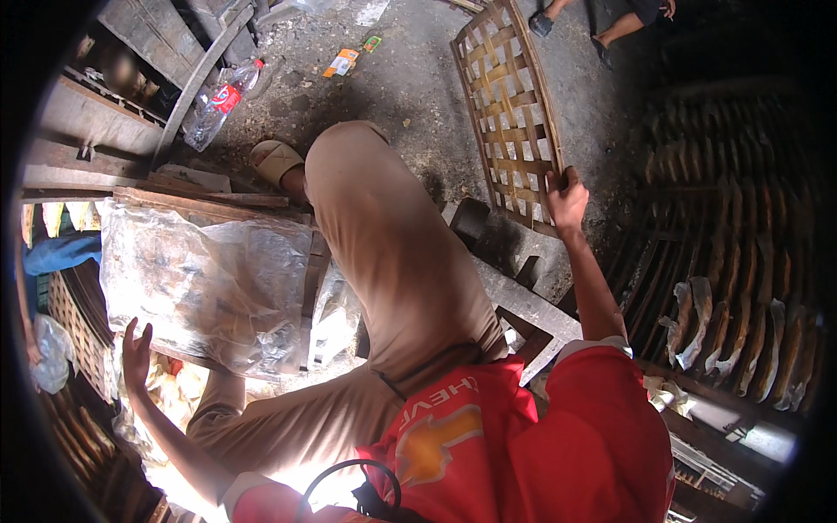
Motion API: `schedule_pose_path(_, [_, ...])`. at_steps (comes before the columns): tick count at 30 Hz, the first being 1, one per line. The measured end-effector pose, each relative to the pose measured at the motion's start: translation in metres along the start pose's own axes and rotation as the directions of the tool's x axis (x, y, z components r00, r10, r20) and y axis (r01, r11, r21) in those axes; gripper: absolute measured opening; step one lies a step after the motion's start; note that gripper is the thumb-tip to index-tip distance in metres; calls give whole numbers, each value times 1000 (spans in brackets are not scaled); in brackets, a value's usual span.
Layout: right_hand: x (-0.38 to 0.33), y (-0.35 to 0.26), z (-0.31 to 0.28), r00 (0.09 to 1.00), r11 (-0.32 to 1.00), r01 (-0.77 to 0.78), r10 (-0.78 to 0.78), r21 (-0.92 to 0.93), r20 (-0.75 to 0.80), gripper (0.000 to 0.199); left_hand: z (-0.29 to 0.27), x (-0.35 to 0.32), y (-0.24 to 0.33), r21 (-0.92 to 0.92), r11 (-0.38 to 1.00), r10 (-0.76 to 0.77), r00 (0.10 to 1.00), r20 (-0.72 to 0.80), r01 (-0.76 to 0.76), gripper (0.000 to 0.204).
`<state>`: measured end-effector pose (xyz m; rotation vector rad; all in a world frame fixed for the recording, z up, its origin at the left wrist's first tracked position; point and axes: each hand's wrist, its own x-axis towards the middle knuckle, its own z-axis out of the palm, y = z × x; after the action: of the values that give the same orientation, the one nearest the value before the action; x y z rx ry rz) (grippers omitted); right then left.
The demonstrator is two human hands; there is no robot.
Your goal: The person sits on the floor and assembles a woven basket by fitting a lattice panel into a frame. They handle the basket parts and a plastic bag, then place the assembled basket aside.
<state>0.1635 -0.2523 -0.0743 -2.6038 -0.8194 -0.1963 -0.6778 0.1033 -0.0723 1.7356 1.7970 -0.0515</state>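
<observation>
My right hand [568, 200] is closed on the lower corner of a woven bamboo rack [510, 113], a wooden-framed lattice of flat strips that stands tilted over the floor. My left hand [137, 349] holds nothing, its fingers raised and apart. Close to it, a crumpled sheet of clear plastic [205, 279] covers a wooden surface beside my bent leg. Whatever lies under the plastic is too blurred to name. Below that surface, pale crinkled pieces [170, 383] show in bright light.
An empty plastic bottle [222, 105] with a red label lies on the gritty floor [410, 78], near an orange wrapper [341, 62]. Rows of long brown strips [724, 296] fill the right side. Another person's foot [540, 23] is at the top; a blue-sleeved arm [61, 254] shows left.
</observation>
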Motion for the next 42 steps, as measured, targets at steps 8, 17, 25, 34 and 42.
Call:
schedule_pose_path(8, [-11, -15, 10, 994, 993, 64, -72, 96, 82, 28, -1, -3, 5, 41, 999, 2, 1000, 6, -3, 79])
schedule_pose_path(17, [-10, -26, 39, 958, 982, 150, -173, 117, 226, 32, -3, -9, 20, 7, 998, -69, 996, 52, 68, 74])
schedule_pose_path(25, [-11, -58, 102, 848, 985, 144, -72, -98, 525, 42, -4, 0, -3, -46, 992, -113, 990, 85, 117, 74])
schedule_pose_path(34, [-4, -64, 67, 897, 980, 193, -156, -49, 414, 32, -7, -3, -9, 19, 1000, -26, 998, 56, 25, 81])
schedule_pose_path(42, [4, -28, 38, 850, 977, 202, -142, -64, 507, 48, -5, -7, 22, -15, 995, -93, 994, 65, 94, 69])
